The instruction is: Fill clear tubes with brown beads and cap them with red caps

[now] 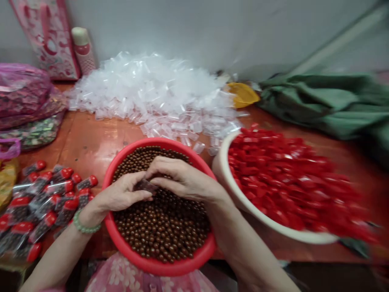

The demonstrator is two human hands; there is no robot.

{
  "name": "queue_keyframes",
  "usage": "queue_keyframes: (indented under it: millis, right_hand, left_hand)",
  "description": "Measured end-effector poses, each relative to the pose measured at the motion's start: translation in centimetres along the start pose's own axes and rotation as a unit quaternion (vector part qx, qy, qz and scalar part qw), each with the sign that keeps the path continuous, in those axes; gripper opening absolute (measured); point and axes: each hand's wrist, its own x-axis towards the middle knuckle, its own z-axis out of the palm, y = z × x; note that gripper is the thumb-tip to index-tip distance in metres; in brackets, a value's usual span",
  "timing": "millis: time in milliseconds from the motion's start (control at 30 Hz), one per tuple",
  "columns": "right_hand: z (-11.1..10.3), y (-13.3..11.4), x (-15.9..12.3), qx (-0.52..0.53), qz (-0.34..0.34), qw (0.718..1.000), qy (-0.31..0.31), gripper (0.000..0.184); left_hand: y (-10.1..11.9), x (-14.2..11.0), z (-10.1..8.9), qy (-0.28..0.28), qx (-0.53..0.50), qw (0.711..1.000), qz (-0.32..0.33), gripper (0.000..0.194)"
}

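Both hands meet over a red basin (158, 265) full of small brown balls (164, 229). My left hand (123, 194), with a green bead bracelet at the wrist, pinches a small clear tube (146, 186) that looks filled with brown balls. My right hand (182, 178) curls over the tube's other end, fingers closed on it. The tube is partly hidden by the fingers.
A white bowl (225, 178) of red caps (285, 178) stands right of the basin. A heap of empty clear tubes (152, 91) lies behind. Filled, red-capped tubes (39, 207) are piled at left. Green cloth (331, 101) lies at back right, pink bags (21, 91) at back left.
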Motion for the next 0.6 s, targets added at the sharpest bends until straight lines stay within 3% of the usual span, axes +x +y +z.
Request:
queue_keyframes:
  millis: [233,367,433,467,533,600]
  right_hand:
    - [0.1,-0.3,-0.9,-0.030,0.066,0.996,0.042,0.006]
    - [-1.1,-0.4,-4.1,-0.036,0.073,0.996,0.042,0.013]
    - [-2.3,0.2,-6.2,-0.070,0.131,0.983,0.111,0.013]
    - [-2.9,0.7,-7.4,-0.105,0.187,0.961,0.175,0.014]
    - [-4.1,2.1,-9.5,-0.230,0.326,0.875,0.275,0.019]
    - [-5.0,3.9,-11.1,-0.316,0.475,0.783,0.246,0.023]
  left_hand:
    - [-0.2,0.4,-0.8,0.031,0.020,0.999,-0.023,0.022]
    - [0.1,0.6,-0.8,0.090,0.008,0.995,-0.050,0.023]
    - [0.2,0.7,-0.8,0.110,-0.009,0.992,-0.063,0.026]
    - [0.2,0.8,-0.7,0.117,-0.016,0.991,-0.067,0.026]
    - [0.3,0.9,-0.6,0.121,-0.026,0.990,-0.066,0.027]
    - [0.4,1.0,-0.4,0.119,-0.027,0.991,-0.059,0.026]
